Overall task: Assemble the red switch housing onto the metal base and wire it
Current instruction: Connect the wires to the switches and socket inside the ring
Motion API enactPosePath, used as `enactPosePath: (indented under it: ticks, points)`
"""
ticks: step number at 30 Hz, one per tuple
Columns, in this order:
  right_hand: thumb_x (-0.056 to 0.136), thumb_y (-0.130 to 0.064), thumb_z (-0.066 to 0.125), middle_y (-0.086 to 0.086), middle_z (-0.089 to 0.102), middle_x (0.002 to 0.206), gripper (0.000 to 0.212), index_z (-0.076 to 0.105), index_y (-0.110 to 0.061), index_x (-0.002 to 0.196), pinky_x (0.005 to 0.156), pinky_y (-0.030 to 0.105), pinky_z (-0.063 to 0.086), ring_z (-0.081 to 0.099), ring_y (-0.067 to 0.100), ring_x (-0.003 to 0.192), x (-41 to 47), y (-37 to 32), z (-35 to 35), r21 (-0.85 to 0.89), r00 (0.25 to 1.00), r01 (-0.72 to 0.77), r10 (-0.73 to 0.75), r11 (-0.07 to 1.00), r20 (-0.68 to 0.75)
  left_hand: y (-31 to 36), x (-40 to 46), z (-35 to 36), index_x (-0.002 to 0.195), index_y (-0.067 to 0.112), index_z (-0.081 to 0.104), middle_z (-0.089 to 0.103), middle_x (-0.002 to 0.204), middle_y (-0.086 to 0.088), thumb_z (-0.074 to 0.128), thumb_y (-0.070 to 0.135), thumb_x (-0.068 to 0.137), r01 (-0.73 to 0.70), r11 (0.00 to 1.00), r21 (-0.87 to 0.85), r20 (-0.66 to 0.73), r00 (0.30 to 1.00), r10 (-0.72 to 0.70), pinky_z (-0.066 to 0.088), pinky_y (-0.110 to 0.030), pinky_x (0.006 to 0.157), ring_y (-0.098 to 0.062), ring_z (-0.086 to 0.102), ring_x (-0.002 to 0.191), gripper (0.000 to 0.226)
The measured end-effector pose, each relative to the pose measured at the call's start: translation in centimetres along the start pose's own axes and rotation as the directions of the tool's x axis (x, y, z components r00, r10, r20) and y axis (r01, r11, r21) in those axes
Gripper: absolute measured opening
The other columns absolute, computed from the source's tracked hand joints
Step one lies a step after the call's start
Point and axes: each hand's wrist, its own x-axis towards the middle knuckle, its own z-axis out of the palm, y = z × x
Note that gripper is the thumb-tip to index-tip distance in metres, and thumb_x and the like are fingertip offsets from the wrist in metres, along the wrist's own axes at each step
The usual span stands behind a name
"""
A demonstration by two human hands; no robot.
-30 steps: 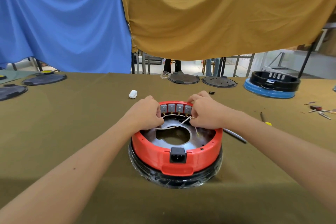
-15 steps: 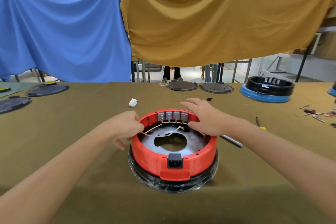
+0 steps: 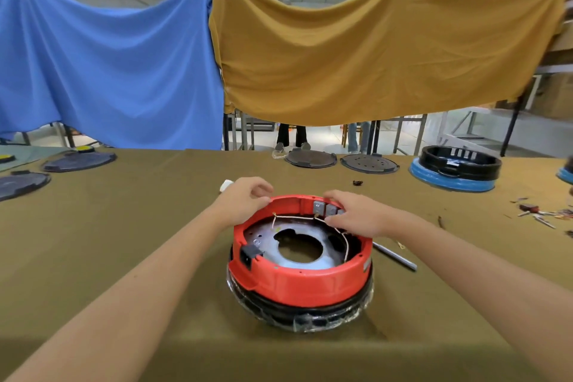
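From the head view: red switch housing (image 3: 302,260) seated as a ring on the metal base (image 3: 297,246), the whole stack resting on a black lower body wrapped in clear film (image 3: 307,315), near the middle of the olive-covered table (image 3: 130,226). Left hand (image 3: 245,200) curled over the far-left rim of the housing, fingers bent round its edge and holding it. Right hand (image 3: 353,214) draped over the far-right rim, fingers curled down over the grey switch blocks (image 3: 324,208), thumb at the white wire (image 3: 294,218); whether pinching the wire or merely touching it, cannot tell. Wire strung along the inner far wall from a terminal on the left towards the blocks, then trailing down the right side of the base. Black socket (image 3: 249,254) facing left and towards the viewer. Likely step: turning or steadying the housing to reach the next terminal. To do well: keep both grips on the rim rather than on the wire, rotate slowly so the film-wrapped body does not skid on the cloth, leave slack in the wire so no terminal is pulled loose, and route it clear of the central hole. A metal tool (image 3: 393,256) lying on the table just right of the housing, near enough to be knocked; worth minding. Small white part (image 3: 225,185) partly hidden behind the left hand.
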Motion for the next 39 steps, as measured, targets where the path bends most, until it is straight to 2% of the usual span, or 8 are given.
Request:
enactPosePath:
  ticks: [3,7,15,19,24,29,35,39]
  points:
    - [0.101,-0.016,0.045,0.012,0.056,0.130,0.039,0.044,-0.014,0.140,0.097,0.041,0.047,0.056,0.027,0.113,0.4,-0.1,0.9,-0.048,0.997,-0.004,0.000,0.999,-0.073,-0.2,-1.3,0.0,0.136,0.021,0.046,0.059,0.115,-0.001,0.056,0.028,0.099,0.238,0.950,-0.202,0.035,0.971,-0.236,0.050,-0.028,0.071,-0.012,0.061,0.088,0.040]
    - [0.098,-0.007,0.042,0.015,0.059,0.124,0.034,0.048,-0.010,0.132,0.094,0.046,0.048,0.057,0.032,0.110,0.6,-0.6,1.6,-0.096,0.988,-0.054,0.039,0.994,-0.147,-0.1,-4.6,-0.8,0.112,0.021,0.050,0.061,0.107,-0.002,0.058,0.025,0.087,0.461,0.887,-0.038,0.234,0.867,-0.440,0.058,-0.033,0.056,-0.017,0.062,0.090,0.027]
    - [0.087,-0.025,0.056,0.005,0.066,0.096,0.029,0.056,-0.015,0.114,0.077,0.041,0.059,0.066,0.023,0.086,-1.2,-0.8,-0.7,-0.059,0.965,-0.238,0.228,0.970,-0.132,0.6,-2.1,-1.8,0.103,0.023,0.068,0.065,0.081,-0.007,0.052,-0.004,0.081,0.243,0.965,-0.102,0.064,0.969,-0.237,0.051,-0.031,0.052,-0.024,0.063,0.067,0.039]
    - [0.083,-0.035,0.060,0.005,0.071,0.083,0.027,0.065,-0.012,0.097,0.068,0.034,0.059,0.070,0.021,0.081,-1.8,-1.4,-1.7,-0.243,0.956,-0.292,0.293,0.925,-0.035,0.7,0.3,-1.0,0.101,0.018,0.072,0.070,0.097,-0.004,0.073,0.002,0.082,0.145,0.979,-0.146,0.031,0.989,-0.142,0.057,-0.036,0.076,-0.021,0.067,0.084,0.025]
    - [0.093,-0.035,0.057,0.004,0.055,0.100,0.023,0.052,-0.015,0.105,0.075,0.033,0.045,0.052,0.025,0.099,-0.6,-2.2,0.1,-0.396,0.947,-0.128,-0.006,0.909,-0.321,-0.5,1.5,0.4,0.101,0.014,0.073,0.072,0.092,-0.002,0.076,0.007,0.085,0.135,0.956,-0.259,0.003,0.990,-0.139,0.048,-0.023,0.069,-0.015,0.064,0.076,0.018]
    - [0.089,-0.038,0.070,-0.002,0.059,0.119,0.045,0.057,-0.025,0.130,0.094,0.032,0.041,0.050,0.016,0.109,2.2,-4.7,1.3,-0.100,0.910,0.401,-0.408,0.911,-0.070,-1.1,1.1,1.0,0.114,0.011,0.070,0.072,0.110,-0.006,0.068,0.013,0.093,0.169,0.894,-0.415,0.034,0.985,-0.171,0.053,-0.030,0.089,-0.020,0.067,0.101,0.021]
    - [0.096,-0.022,0.062,0.010,0.069,0.097,0.018,0.072,-0.008,0.100,0.082,0.041,0.048,0.060,0.025,0.088,5.2,-6.5,2.2,0.039,0.887,0.455,-0.449,0.890,-0.105,-1.9,-1.4,1.8,0.111,0.019,0.060,0.060,0.094,-0.005,0.057,0.015,0.089,0.356,0.784,-0.509,0.095,0.928,-0.359,0.041,-0.031,0.068,-0.019,0.052,0.079,0.023]
    - [0.102,-0.019,0.053,0.015,0.071,0.084,0.023,0.072,-0.006,0.103,0.065,0.031,0.057,0.064,0.024,0.072,5.4,-5.3,1.2,0.415,0.930,0.366,-0.340,0.833,-0.139,-2.4,-1.8,1.6,0.108,0.016,0.067,0.060,0.091,-0.005,0.059,0.011,0.089,0.294,0.806,-0.514,0.073,0.951,-0.300,0.039,-0.031,0.067,-0.019,0.050,0.075,0.021]
